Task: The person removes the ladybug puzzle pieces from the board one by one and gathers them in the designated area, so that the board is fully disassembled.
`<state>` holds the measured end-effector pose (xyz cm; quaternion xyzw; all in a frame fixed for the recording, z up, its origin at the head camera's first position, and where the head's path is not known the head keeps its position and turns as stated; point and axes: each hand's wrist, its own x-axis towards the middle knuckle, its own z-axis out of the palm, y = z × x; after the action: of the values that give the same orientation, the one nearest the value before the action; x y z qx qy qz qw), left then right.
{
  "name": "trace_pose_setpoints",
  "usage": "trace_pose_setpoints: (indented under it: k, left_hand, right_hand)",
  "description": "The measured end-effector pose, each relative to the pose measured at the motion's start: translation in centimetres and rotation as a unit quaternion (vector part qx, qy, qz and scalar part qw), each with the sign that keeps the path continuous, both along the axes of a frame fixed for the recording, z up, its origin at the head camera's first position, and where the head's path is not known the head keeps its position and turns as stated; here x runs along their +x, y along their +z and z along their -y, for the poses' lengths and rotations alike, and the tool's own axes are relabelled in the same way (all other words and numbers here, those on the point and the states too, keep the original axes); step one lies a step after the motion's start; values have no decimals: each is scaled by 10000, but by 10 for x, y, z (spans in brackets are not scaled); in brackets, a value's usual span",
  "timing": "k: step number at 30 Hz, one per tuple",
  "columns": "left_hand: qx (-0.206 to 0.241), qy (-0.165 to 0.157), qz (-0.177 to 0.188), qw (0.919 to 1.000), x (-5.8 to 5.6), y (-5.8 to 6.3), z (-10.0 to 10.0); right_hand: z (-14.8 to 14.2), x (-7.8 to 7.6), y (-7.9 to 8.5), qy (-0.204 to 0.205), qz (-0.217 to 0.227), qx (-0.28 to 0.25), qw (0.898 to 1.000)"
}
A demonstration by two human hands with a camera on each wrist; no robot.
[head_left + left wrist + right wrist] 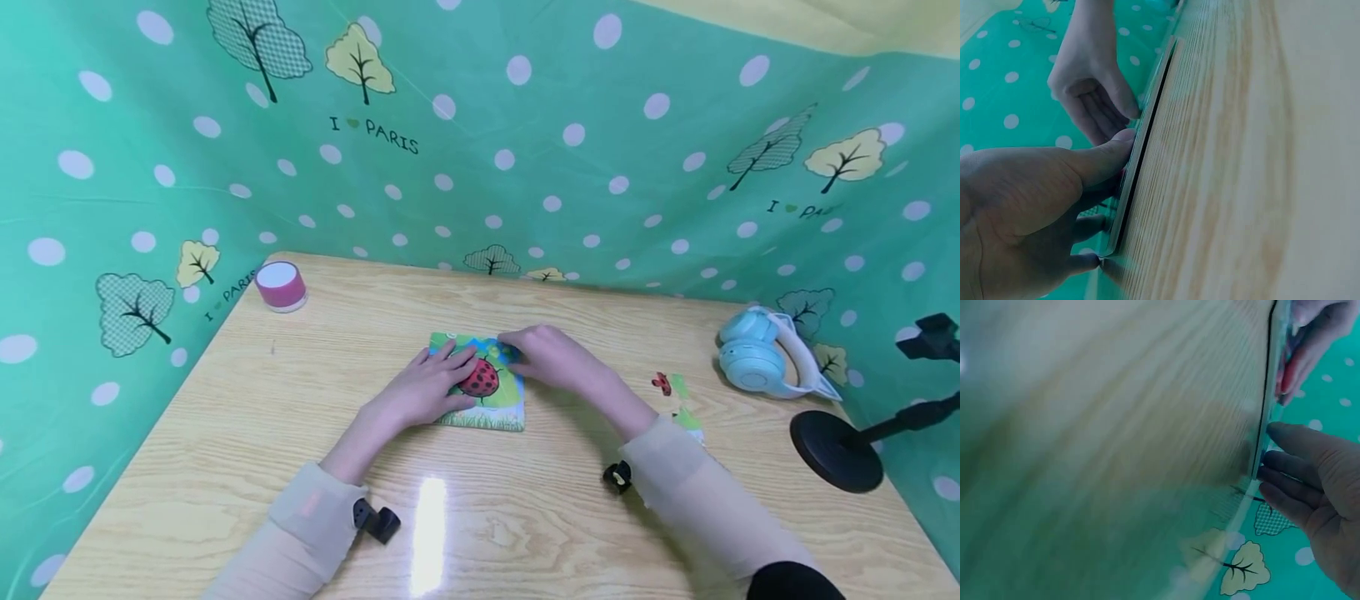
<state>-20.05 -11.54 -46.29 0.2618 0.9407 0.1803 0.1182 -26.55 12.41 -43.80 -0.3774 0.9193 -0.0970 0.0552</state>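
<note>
Pink tub (pixel 281 287): it sits at the back left of the worktop (pixel 525 521) — well apart from the hands, so a bump seems unlikely.
Left hand (pixel 427 387): its fingers are spread on the board. If it pushes sideways, the board could slide.
Ladybug board (pixel 504 402): it lies on the worktop between the hands. The head view shows its picture; the left wrist view shows its thin side.
Right hand (pixel 551 358): it touches the top right corner, fingers a bit bent. If it presses crooked, a part there could tip up. The head view hides its fingertips; the right wrist view shows thumb and fingers apart. I cannot tell what is under them.
Loose pieces (pixel 686 419): they lie near the right sleeve (pixel 697 483) — it could brush them away. Only the head view shows them.
</note>
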Motion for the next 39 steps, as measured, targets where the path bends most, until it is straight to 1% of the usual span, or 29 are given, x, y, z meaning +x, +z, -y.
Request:
trace_pose_setpoints:
  k: [4,8,12,21,33,39]
  left_hand:
    - [41,16,-8,10000,1,1,1]
    - [48,25,-7,10000,2,1,1]
    - [63,22,3,10000,2,1,1]
    - [110,-10,6,9999,-1,-3,1]
    - [93,3,12,10000,-1,-1,0]
    - [81,0,0,10000,-1,-2,0]
  right_hand:
    - [3,0,3,406,-286,410,9979]
    - [8,1,5,841,-596,872,9908]
    - [11,2,7,1063,-784,1022,9860]
    - [9,5,3,1124,-893,874,9858]
    - [2,9,-3,932,-1008,516,9892]
    - [-1,10,-2,850,-972,563,9900]
